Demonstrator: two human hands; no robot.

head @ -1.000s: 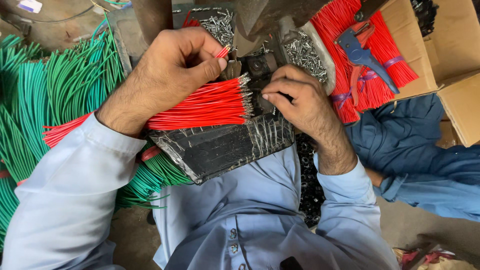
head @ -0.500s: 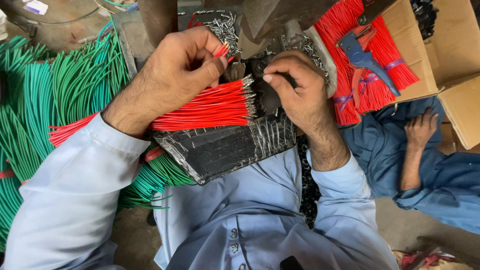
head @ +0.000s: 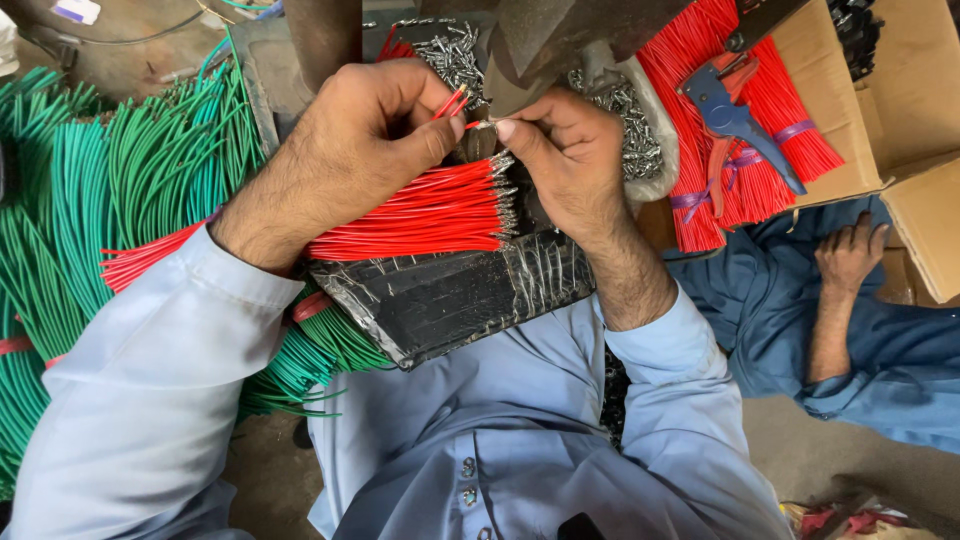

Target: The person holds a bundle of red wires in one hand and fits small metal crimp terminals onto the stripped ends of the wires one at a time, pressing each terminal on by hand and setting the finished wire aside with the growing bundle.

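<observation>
Head view looks straight down on two bare hands meeting under a dark metal machine part (head: pixel 560 40) at the top middle of the frame. The left hand (head: pixel 365 140) is curled knuckles-up, wrist bent, its thumb and forefinger pinched shut on a few thin red insulated wires (head: pixel 452 102) whose tips point up and to the right. The right hand (head: pixel 565 160) comes in from the lower right with its forearm angled upward; its thumb and forefinger are closed on a small silvery metal terminal (head: pixel 480 124) held right at the wire ends, the other fingers folded beneath. Both forearms wear light blue shirt sleeves (head: pixel 150 400). Just below the hands lies a bundle of red wires with bare metal tips (head: pixel 420 215), resting across a black tape-wrapped board (head: pixel 450 295) on the person's lap, the tips toward the board's right edge. Behind the hands a heap of loose silvery metal terminals (head: pixel 630 120) sits partly hidden by the machine part and the right hand. Large bunches of green insulated wires (head: pixel 90 200) fill the left side. At the upper right, tied bundles of red wires (head: pixel 780 110) lie on a brown cardboard box (head: pixel 900 90), with a blue-handled wire stripper (head: pixel 735 115) on top. Another person's hand (head: pixel 850 255) rests on blue cloth at the right edge.
</observation>
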